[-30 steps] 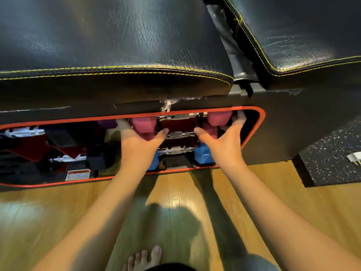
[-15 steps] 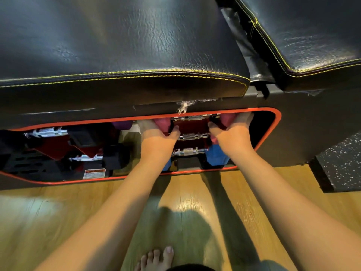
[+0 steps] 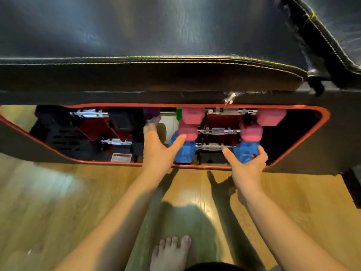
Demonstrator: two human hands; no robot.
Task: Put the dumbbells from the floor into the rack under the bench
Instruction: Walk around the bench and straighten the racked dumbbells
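Note:
Under the black bench (image 3: 156, 36), a red-rimmed opening (image 3: 195, 105) shows the rack. At its right end three dumbbells lie stacked: a pink one (image 3: 192, 114) on top, a second pink one (image 3: 251, 133) below it, and a blue one (image 3: 184, 153) at the bottom, all with chrome handles. My left hand (image 3: 156, 151) is spread at the left heads, thumb tip against the lower pink head. My right hand (image 3: 248, 167) is spread around the blue dumbbell's right head, thumb and fingers straight. Neither hand holds anything.
Black dumbbells (image 3: 119, 118) with chrome handles fill the rack's left half, with a purple head (image 3: 150, 112) and a green piece (image 3: 178, 113) between. A warning label (image 3: 121, 157) sits low in the opening. Wooden floor (image 3: 58, 192) lies in front, with my bare foot (image 3: 170, 251) on it.
Both hands have let go of the pink dumbbell's heads and pulled back and down toward the opening's lower edge. The pink dumbbell now rests in the rack. The camera has shifted right.

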